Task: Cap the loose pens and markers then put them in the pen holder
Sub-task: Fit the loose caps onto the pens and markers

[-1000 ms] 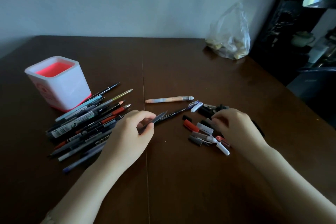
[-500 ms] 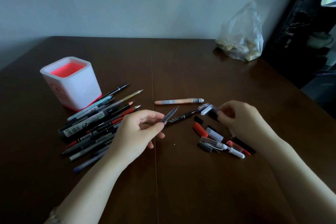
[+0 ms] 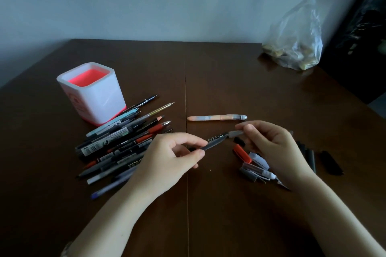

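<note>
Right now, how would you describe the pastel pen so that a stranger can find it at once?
Start at the white pen holder on the left of the table, then go right past the pen pile. The pastel pen lies alone, crosswise, just beyond the two hands. It alone is peach and pale blue, capped, touching nothing.

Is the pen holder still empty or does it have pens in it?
Empty: the pen holder shows only its pink inside, with the pens lying beside it on the table.

Left hand (image 3: 167,160) hovers low, thumb and forefinger pinched closed, other fingers curled under. Right hand (image 3: 271,148) reaches in from the right, fingertips apparently nipped together. Both forearms angle inward, bare.
</note>
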A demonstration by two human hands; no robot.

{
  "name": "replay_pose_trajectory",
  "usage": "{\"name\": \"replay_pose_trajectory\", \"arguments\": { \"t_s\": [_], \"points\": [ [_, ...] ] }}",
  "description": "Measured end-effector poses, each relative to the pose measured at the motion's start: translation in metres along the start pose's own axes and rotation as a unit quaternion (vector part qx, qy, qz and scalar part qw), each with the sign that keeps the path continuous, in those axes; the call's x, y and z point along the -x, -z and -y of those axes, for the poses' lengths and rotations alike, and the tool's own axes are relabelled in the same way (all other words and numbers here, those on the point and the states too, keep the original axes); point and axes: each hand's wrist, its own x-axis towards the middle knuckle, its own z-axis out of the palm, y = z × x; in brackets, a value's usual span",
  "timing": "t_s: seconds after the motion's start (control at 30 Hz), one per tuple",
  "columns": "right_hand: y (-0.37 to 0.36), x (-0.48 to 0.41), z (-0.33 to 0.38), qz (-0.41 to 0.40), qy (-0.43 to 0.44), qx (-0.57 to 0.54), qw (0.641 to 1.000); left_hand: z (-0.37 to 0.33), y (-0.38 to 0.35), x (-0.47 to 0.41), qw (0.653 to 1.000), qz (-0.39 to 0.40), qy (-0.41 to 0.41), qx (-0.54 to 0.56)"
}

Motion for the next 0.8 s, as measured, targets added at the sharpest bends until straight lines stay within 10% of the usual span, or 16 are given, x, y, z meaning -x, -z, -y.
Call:
{"name": "replay_pose_trajectory", "arguments": {
  "t_s": [0.8],
  "points": [
    [0.075,-0.006,-0.027,-0.063,-0.142,0.374,0.914,0.01,-0.016,0.001,0.981,-0.037,-0.064,-0.18]
  ]
}}
